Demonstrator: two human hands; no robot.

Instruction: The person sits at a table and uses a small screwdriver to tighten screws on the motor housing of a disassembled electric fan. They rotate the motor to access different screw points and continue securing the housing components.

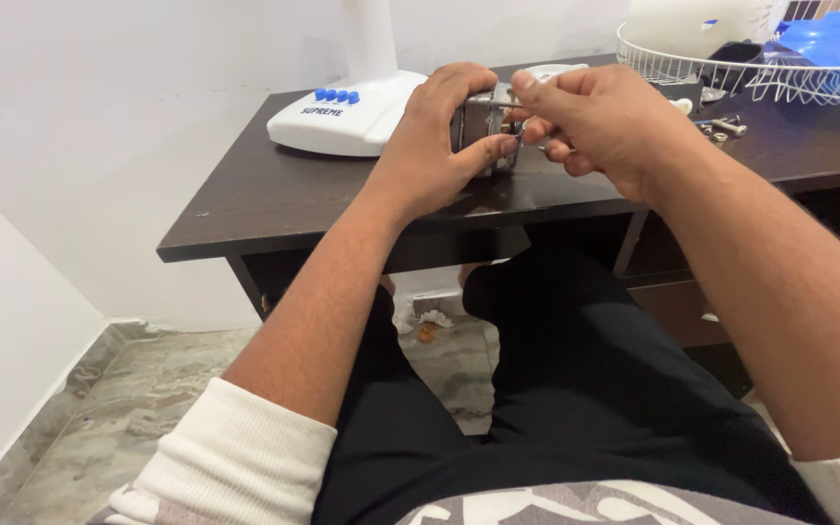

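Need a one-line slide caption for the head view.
Left hand grips a small cylindrical metal motor over the dark wooden desk; right hand works its end.

Two hands work at the table edge: the left hand point(430, 146) and the right hand point(600, 122), with one small metal motor point(486, 122) clasped between them. Just left of the left hand stands one white fan base point(342, 117), carrying four blue buttons point(337, 96) in a row. Beyond the right hand lies one white wire fan guard point(731, 73), and past that one blue fan blade point(833, 39). Near the right wrist lie loose bolts point(726, 126), at least two; the exact number cannot be told. All rest on one dark table point(264, 194).
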